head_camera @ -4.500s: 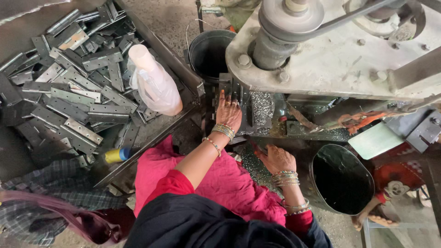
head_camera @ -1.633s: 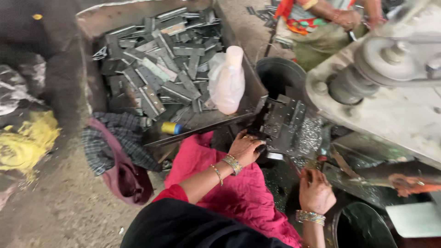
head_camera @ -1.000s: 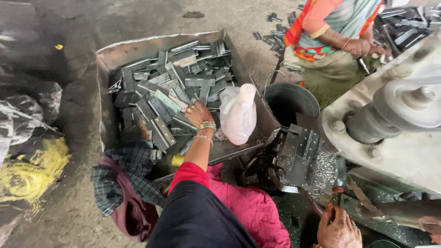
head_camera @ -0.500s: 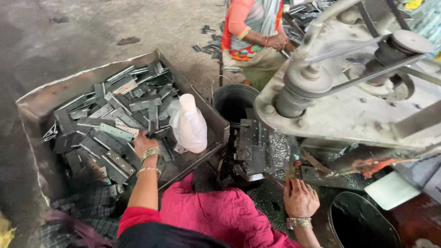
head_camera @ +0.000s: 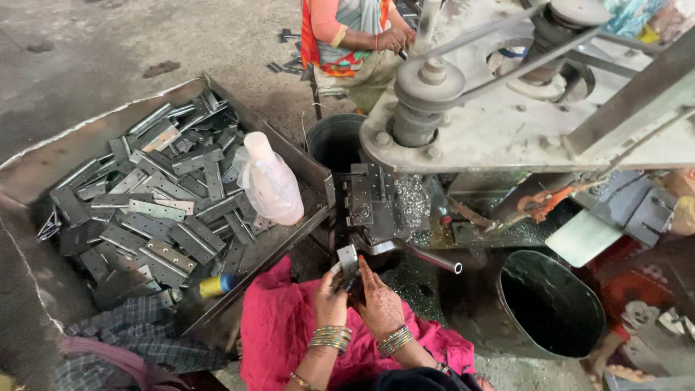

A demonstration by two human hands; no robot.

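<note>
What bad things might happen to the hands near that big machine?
Both hands, left hand and right hand, hold a small metal plate right beside the machine's clamp block, so fingers might get pinched or cut on sharp edges. The bangles and loose pink cloth sit close to the machine; with the belt and pulley exposed above, dangling things could possibly snag. Metal shavings nearby may prick bare skin.

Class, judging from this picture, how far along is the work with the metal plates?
Done: nothing finished can be told apart; what the dark bucket holds is hidden. In hand: the left hand and right hand together hold one metal plate before the machine. Left: the tray is heaped with plates.
</note>
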